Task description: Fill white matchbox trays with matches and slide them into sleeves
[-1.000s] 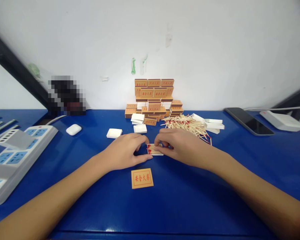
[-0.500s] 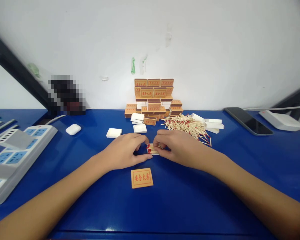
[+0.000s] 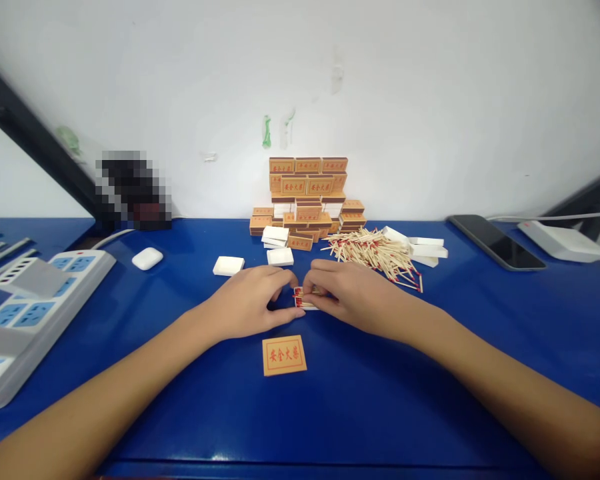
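The left hand (image 3: 250, 303) curls its thumb and fingertips (image 3: 284, 276) narrowly around the left end of a small white match tray (image 3: 303, 299) packed with red-tipped matches. The right hand (image 3: 360, 293) closes its fingers (image 3: 324, 269) over the tray's right part from above and hides most of it. The tray sits low between the two hands at the middle of the blue table (image 3: 480, 320); whether it rests on the surface cannot be told. Just in front of the hands, an orange matchbox sleeve (image 3: 284, 355) with red characters lies flat. Beyond the right hand is a heap of loose matches (image 3: 375, 252), and beyond the left hand two empty white trays (image 3: 229, 265). A stack of orange matchboxes (image 3: 307, 193) stands against the wall. Far left lie a white earbud case (image 3: 147, 259) and a power strip (image 3: 25, 313), and far right a dark phone (image 3: 497, 241).
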`<state>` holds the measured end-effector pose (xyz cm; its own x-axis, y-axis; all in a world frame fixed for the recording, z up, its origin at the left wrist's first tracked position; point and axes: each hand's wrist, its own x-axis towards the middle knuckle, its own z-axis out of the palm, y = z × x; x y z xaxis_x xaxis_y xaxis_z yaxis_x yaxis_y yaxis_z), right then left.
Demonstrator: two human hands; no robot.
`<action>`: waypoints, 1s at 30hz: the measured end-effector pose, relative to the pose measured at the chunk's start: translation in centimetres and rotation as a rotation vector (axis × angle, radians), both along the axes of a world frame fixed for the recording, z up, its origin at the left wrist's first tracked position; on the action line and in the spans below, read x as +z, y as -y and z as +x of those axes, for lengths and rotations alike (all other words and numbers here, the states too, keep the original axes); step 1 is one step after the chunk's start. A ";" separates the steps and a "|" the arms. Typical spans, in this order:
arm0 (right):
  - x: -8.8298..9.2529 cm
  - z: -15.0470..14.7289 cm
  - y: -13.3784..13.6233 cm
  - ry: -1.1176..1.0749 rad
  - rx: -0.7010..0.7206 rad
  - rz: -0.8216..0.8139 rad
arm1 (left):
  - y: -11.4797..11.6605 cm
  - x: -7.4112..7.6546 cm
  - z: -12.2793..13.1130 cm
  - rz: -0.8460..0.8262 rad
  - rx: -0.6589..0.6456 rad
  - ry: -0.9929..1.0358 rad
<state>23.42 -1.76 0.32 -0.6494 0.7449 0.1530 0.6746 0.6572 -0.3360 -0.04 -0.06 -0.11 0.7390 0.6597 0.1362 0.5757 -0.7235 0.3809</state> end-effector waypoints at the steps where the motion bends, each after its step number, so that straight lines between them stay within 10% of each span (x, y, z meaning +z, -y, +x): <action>1: 0.0 0.0 0.0 0.015 0.005 -0.001 | 0.0 0.0 0.0 0.001 0.001 0.001; 30: 0.4 -0.2 0.5 0.114 -0.004 0.087 | -0.1 0.0 0.0 -0.014 -0.004 -0.018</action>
